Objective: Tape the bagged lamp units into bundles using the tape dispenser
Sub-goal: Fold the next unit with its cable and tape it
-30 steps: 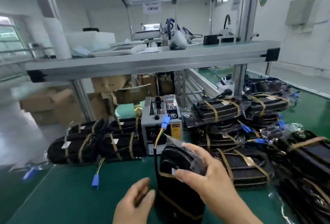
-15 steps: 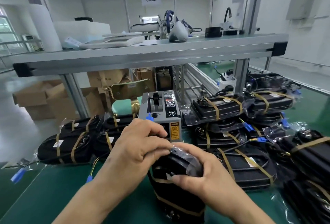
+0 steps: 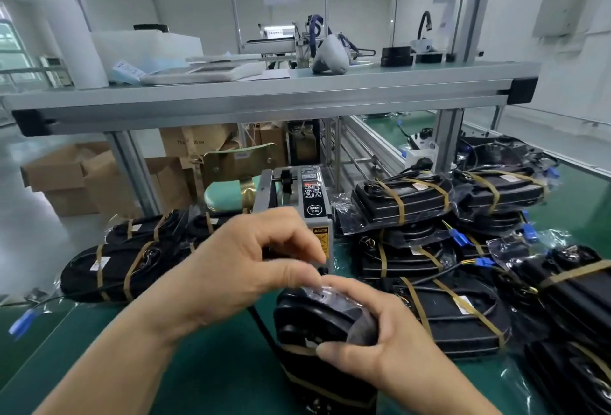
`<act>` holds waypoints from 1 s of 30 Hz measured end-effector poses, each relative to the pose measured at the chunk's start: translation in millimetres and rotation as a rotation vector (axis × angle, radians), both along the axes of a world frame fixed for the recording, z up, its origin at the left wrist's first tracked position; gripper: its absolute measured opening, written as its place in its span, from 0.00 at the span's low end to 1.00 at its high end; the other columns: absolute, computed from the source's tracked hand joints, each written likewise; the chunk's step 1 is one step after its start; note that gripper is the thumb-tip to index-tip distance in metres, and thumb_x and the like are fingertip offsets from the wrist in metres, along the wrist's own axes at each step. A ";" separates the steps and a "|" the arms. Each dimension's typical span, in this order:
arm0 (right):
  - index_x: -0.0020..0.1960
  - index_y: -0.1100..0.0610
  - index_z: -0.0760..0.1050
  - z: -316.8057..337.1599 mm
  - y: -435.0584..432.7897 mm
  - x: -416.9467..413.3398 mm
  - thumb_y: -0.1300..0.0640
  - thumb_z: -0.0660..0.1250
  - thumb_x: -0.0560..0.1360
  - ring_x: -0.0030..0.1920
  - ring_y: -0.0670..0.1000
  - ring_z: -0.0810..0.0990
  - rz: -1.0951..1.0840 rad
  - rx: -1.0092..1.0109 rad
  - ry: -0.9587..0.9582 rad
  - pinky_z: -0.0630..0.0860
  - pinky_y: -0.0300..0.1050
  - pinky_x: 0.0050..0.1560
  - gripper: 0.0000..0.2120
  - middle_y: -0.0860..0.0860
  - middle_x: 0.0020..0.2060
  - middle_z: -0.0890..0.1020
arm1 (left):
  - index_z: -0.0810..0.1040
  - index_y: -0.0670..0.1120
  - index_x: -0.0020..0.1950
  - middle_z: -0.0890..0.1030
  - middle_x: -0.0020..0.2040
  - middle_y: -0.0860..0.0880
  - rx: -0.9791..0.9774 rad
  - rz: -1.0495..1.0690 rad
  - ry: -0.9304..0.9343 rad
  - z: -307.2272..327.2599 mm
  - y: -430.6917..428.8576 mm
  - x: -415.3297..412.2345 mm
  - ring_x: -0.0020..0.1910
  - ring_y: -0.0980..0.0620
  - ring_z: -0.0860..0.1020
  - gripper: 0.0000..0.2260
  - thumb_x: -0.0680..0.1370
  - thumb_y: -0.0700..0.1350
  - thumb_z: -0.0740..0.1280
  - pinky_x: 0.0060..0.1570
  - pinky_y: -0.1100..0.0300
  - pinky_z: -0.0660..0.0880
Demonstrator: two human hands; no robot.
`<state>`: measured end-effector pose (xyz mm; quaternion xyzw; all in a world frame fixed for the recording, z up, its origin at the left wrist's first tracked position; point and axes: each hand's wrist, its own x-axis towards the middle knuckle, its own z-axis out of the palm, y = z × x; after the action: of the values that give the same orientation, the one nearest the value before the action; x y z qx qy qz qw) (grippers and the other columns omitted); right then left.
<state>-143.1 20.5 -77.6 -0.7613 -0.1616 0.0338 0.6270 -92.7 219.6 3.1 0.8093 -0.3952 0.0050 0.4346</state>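
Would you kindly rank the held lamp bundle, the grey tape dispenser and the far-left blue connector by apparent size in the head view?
1. Black bagged lamp bundle with tan tape, though it is nearest the camera.
2. Grey box-shaped tape dispenser, partly hidden.
3. Small blue plastic wire connector.

Black lamp units [image 3: 317,325], tan tape bands [image 3: 398,213]; green table [image 3: 205,365]; blue connectors [image 3: 458,237]; grey dispenser [image 3: 314,199]

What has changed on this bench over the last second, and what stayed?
The left grip rose from beside the bagged lamp bundle, crossed its top, and now curls its fingers at the front of the tape dispenser; tape unseen. The upright blue plug is now hidden. The right grip holds the bundle's top as before; taped stacks unmoved.
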 end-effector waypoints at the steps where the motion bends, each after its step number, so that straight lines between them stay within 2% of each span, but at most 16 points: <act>1: 0.61 0.41 0.79 1.2 -0.9 1.0 0.62 0.76 0.67 0.45 0.41 0.85 0.003 0.008 0.007 0.75 0.31 0.47 0.27 0.43 0.44 0.87 | 0.83 0.54 0.46 0.80 0.47 0.51 0.032 -0.034 0.053 -6.8 0.1 -0.8 0.48 0.52 0.80 0.09 0.68 0.53 0.76 0.49 0.65 0.75; 4: 0.61 0.45 0.79 3.1 -1.0 1.9 0.66 0.76 0.69 0.40 0.39 0.83 0.031 0.031 0.010 0.74 0.28 0.43 0.25 0.41 0.41 0.86 | 0.84 0.55 0.49 0.79 0.50 0.53 0.028 -0.031 0.120 -25.0 0.5 -1.3 0.54 0.50 0.79 0.13 0.66 0.52 0.78 0.53 0.65 0.73; 8: 0.62 0.49 0.77 3.5 -3.6 1.6 0.69 0.74 0.70 0.27 0.34 0.77 0.041 0.022 0.013 0.68 0.23 0.31 0.25 0.35 0.26 0.79 | 0.86 0.52 0.47 0.79 0.48 0.51 -0.086 -0.018 0.167 -33.9 -0.3 0.7 0.51 0.50 0.79 0.12 0.66 0.50 0.79 0.53 0.62 0.74; 13: 0.62 0.49 0.76 2.1 -5.0 2.2 0.69 0.74 0.70 0.27 0.35 0.77 0.070 0.050 0.038 0.69 0.23 0.32 0.25 0.35 0.27 0.79 | 0.86 0.47 0.45 0.81 0.48 0.48 -0.124 -0.039 0.191 -29.0 -0.2 3.8 0.49 0.52 0.81 0.09 0.67 0.47 0.79 0.50 0.64 0.76; 15: 0.61 0.48 0.77 2.7 -4.6 2.7 0.67 0.74 0.69 0.29 0.35 0.78 0.063 0.063 0.042 0.70 0.24 0.32 0.24 0.36 0.28 0.80 | 0.87 0.47 0.45 0.82 0.49 0.48 -0.112 -0.038 0.175 -28.6 -0.4 6.0 0.50 0.50 0.82 0.08 0.67 0.46 0.78 0.50 0.63 0.76; 19: 0.61 0.42 0.79 2.5 -1.0 2.9 0.61 0.76 0.67 0.37 0.40 0.82 0.045 0.088 0.057 0.74 0.30 0.40 0.25 0.43 0.38 0.85 | 0.87 0.46 0.44 0.83 0.48 0.47 -0.140 -0.050 0.165 -29.3 0.4 8.8 0.50 0.49 0.82 0.04 0.71 0.41 0.75 0.49 0.62 0.77; 21: 0.61 0.41 0.79 1.1 -2.0 3.9 0.60 0.76 0.66 0.42 0.43 0.84 0.037 0.091 0.050 0.76 0.33 0.44 0.26 0.46 0.42 0.86 | 0.85 0.46 0.43 0.83 0.46 0.48 -0.111 -0.034 0.049 -32.0 -2.8 8.7 0.48 0.47 0.82 0.01 0.74 0.43 0.74 0.48 0.58 0.78; 23: 0.61 0.40 0.78 1.8 -1.3 3.0 0.61 0.75 0.68 0.47 0.44 0.85 0.050 0.081 0.039 0.78 0.35 0.48 0.26 0.45 0.46 0.86 | 0.82 0.49 0.42 0.82 0.44 0.50 -0.089 0.024 -0.036 -34.7 -9.1 7.1 0.46 0.47 0.81 0.05 0.75 0.47 0.70 0.46 0.55 0.78; 25: 0.62 0.39 0.78 2.3 2.7 0.3 0.61 0.75 0.69 0.55 0.50 0.85 0.089 0.062 0.015 0.80 0.43 0.57 0.27 0.48 0.53 0.86 | 0.78 0.53 0.41 0.80 0.42 0.54 -0.060 0.107 -0.073 -34.0 -15.8 8.0 0.43 0.52 0.79 0.05 0.76 0.50 0.67 0.43 0.59 0.75; 27: 0.62 0.36 0.78 0.4 6.5 -1.8 0.58 0.75 0.67 0.56 0.53 0.85 0.099 0.016 -0.025 0.79 0.48 0.61 0.27 0.50 0.54 0.86 | 0.76 0.55 0.41 0.78 0.40 0.57 0.002 0.141 -0.056 -31.7 -21.4 11.3 0.39 0.58 0.77 0.04 0.75 0.50 0.66 0.42 0.62 0.73; 30: 0.59 0.34 0.78 -4.7 4.6 -0.5 0.54 0.76 0.64 0.52 0.52 0.86 0.020 0.040 -0.056 0.80 0.45 0.58 0.27 0.48 0.51 0.86 | 0.77 0.54 0.41 0.79 0.38 0.58 0.015 0.147 0.004 -27.6 -24.5 16.5 0.38 0.59 0.76 0.03 0.74 0.50 0.67 0.42 0.63 0.72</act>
<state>-143.6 25.2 -82.3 -0.7477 -0.1871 0.0155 0.6370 -76.2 195.2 -24.5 0.8394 -0.3337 0.0326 0.4279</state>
